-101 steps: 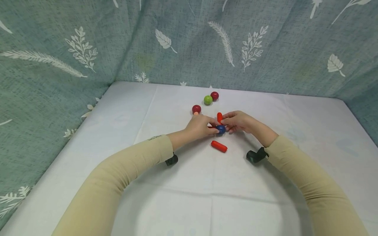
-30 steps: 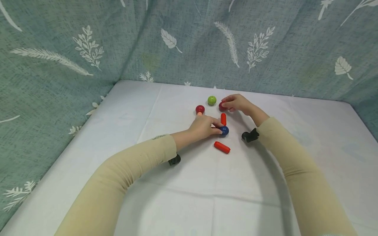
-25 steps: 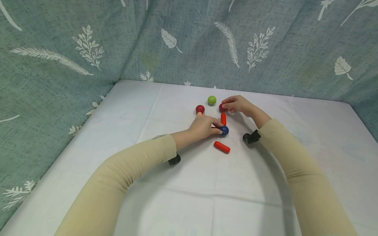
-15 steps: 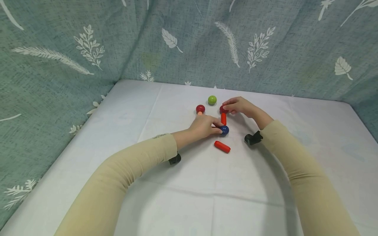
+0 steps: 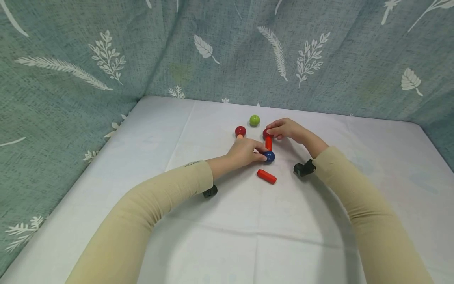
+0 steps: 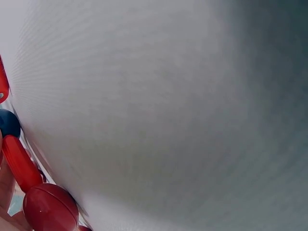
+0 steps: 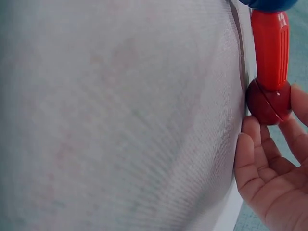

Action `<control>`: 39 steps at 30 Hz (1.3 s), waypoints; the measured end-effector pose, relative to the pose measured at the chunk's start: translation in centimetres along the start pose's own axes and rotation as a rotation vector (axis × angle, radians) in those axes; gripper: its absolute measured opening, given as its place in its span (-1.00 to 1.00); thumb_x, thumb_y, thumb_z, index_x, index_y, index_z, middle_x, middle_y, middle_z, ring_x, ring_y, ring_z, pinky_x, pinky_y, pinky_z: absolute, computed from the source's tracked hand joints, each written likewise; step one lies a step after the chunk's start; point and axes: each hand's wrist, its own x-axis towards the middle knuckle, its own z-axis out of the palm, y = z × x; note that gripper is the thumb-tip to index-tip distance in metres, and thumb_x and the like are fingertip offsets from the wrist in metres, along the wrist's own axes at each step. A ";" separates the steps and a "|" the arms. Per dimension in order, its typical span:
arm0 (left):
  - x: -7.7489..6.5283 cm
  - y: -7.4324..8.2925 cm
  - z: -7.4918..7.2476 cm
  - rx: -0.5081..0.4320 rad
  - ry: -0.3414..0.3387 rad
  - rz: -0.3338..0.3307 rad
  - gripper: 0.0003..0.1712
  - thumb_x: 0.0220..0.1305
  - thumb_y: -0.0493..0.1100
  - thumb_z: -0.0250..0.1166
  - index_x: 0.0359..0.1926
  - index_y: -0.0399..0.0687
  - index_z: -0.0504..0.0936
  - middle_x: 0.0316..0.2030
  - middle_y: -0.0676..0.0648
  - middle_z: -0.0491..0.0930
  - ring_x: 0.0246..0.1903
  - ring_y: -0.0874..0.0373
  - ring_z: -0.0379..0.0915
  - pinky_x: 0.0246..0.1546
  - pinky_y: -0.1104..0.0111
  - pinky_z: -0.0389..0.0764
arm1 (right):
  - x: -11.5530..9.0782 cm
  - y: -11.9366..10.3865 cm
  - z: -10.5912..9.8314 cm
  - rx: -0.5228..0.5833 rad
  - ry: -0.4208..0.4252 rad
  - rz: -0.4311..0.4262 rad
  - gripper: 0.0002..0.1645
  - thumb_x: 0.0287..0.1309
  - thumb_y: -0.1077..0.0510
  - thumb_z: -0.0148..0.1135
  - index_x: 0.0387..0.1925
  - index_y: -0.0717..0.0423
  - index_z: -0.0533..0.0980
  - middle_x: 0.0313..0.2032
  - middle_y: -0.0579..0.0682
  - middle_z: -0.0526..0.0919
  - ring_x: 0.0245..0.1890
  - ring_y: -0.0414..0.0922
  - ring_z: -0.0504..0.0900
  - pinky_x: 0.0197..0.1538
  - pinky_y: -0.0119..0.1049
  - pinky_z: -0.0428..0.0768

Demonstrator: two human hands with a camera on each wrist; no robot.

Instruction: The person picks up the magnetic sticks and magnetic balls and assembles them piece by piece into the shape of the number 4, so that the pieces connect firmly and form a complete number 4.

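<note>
My left hand (image 5: 242, 152) pinches a blue ball (image 5: 270, 157) between thumb and fingers. From this ball a red rod (image 5: 268, 144) points toward the back of the table. At the rod's far end my right hand (image 5: 288, 129) pinches a dark red ball (image 5: 266, 133); in the right wrist view that dark red ball (image 7: 269, 103) meets the rod's end. A second red rod (image 6: 21, 163) reaches from the blue ball (image 6: 8, 123) to a red ball (image 6: 50, 207) in the left wrist view; in the head view the left hand mostly hides this rod.
A red ball (image 5: 240, 131) lies beyond the left hand, with a green ball (image 5: 254, 120) behind it to the right. One loose red rod (image 5: 267, 176) lies nearer on the white-covered table (image 5: 227, 244). A patterned curtain (image 5: 227, 51) hangs along the back.
My right hand has left the rod by the blue ball, picked up the dark red ball beside the green one, and brought it nearer to the rod's far end. My left hand keeps its hold.
</note>
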 end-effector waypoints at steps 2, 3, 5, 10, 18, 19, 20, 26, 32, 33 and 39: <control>0.0 0.0 0.0 0.002 0.001 0.002 -0.65 0.10 0.02 0.31 -0.07 0.10 0.66 -0.18 0.13 0.66 -0.13 0.25 0.51 -0.14 0.43 0.35 | 0.1 0.1 0.1 0.007 0.007 0.003 -0.52 0.26 0.06 0.05 0.15 0.20 0.38 0.00 0.16 0.52 -0.11 -0.04 0.44 -0.09 -0.36 0.46; 0.0 0.0 0.0 0.007 0.001 0.004 -0.65 0.10 0.02 0.31 -0.07 0.11 0.66 -0.18 0.13 0.66 -0.13 0.25 0.51 -0.13 0.42 0.33 | 0.1 0.1 0.1 0.012 0.010 0.004 -0.52 0.26 0.06 0.05 0.15 0.20 0.38 0.00 0.15 0.52 -0.12 -0.05 0.44 -0.10 -0.37 0.46; 0.0 0.0 0.0 0.016 0.002 0.007 -0.65 0.09 0.03 0.31 -0.07 0.12 0.66 -0.18 0.14 0.66 -0.13 0.25 0.51 -0.13 0.41 0.29 | 0.1 0.2 0.2 0.021 0.012 0.005 -0.51 0.26 0.05 0.06 0.15 0.20 0.38 0.00 0.15 0.51 -0.13 -0.06 0.44 -0.12 -0.39 0.46; 0.0 -0.1 -0.1 0.042 0.000 0.021 -0.65 0.10 0.04 0.31 -0.07 0.13 0.66 -0.18 0.15 0.66 -0.15 0.27 0.52 -0.15 0.39 0.25 | 0.3 0.3 0.3 0.037 0.005 0.002 -0.50 0.25 0.04 0.06 0.16 0.19 0.38 0.00 0.13 0.51 -0.13 -0.07 0.43 -0.13 -0.40 0.45; -0.5 -1.3 -2.1 0.072 -0.002 -0.003 -0.54 0.07 0.08 0.33 0.03 0.12 0.59 -0.23 0.08 0.62 -0.27 0.22 0.46 -0.23 0.41 0.43 | 0.1 0.4 0.2 0.047 -0.003 0.008 -0.51 0.26 0.03 0.04 0.16 0.17 0.37 0.06 0.14 0.48 -0.08 -0.05 0.42 -0.06 -0.34 0.46; -0.6 -1.5 -2.5 0.075 -0.001 -0.015 -0.53 0.06 0.08 0.34 0.03 0.12 0.59 -0.26 0.07 0.61 -0.29 0.22 0.45 -0.26 0.41 0.44 | 0.1 0.4 0.1 0.049 -0.003 0.011 -0.51 0.26 0.03 0.03 0.16 0.17 0.37 0.07 0.14 0.48 -0.07 -0.04 0.42 -0.04 -0.32 0.45; -0.7 -1.8 -2.8 0.078 -0.005 -0.026 -0.52 0.05 0.09 0.34 0.02 0.11 0.59 -0.30 0.05 0.60 -0.32 0.20 0.43 -0.27 0.40 0.44 | 0.0 0.4 0.1 0.049 -0.002 0.014 -0.51 0.26 0.04 0.03 0.16 0.17 0.37 0.07 0.15 0.47 -0.06 -0.03 0.42 -0.03 -0.31 0.45; -1.4 -3.3 -3.8 0.079 -0.082 -0.105 -0.52 0.06 0.09 0.33 0.02 0.10 0.58 -0.40 0.06 0.55 -0.33 0.17 0.37 -0.28 0.35 0.40 | 0.0 0.4 0.0 0.056 -0.007 0.028 -0.51 0.26 0.04 0.04 0.17 0.15 0.36 0.07 0.13 0.47 -0.05 -0.04 0.41 -0.01 -0.30 0.44; -2.1 -4.8 -3.5 0.037 -0.123 -0.179 -0.48 0.01 0.17 0.34 0.04 0.21 0.57 -0.35 0.03 0.53 -0.33 0.15 0.36 -0.39 0.36 0.35 | 0.1 0.3 0.2 0.048 -0.018 0.025 -0.49 0.26 0.02 0.04 0.18 0.16 0.35 0.09 0.14 0.45 -0.04 -0.04 0.40 0.01 -0.29 0.44; -2.1 -5.0 -3.4 0.024 -0.131 -0.182 -0.46 0.01 0.18 0.34 0.05 0.22 0.56 -0.31 0.03 0.54 -0.32 0.15 0.36 -0.38 0.36 0.36 | 0.1 0.3 0.2 0.048 -0.017 0.027 -0.49 0.26 0.02 0.04 0.18 0.16 0.35 0.09 0.14 0.45 -0.04 -0.04 0.40 0.01 -0.29 0.44; -2.2 -5.6 -2.9 -0.044 -0.139 -0.170 -0.47 0.01 0.15 0.35 0.05 0.22 0.56 -0.15 0.05 0.54 -0.22 0.15 0.35 -0.32 0.35 0.38 | 0.1 0.3 0.2 0.055 -0.014 0.025 -0.50 0.27 0.03 0.03 0.17 0.16 0.36 0.08 0.13 0.46 -0.06 -0.04 0.40 -0.02 -0.32 0.44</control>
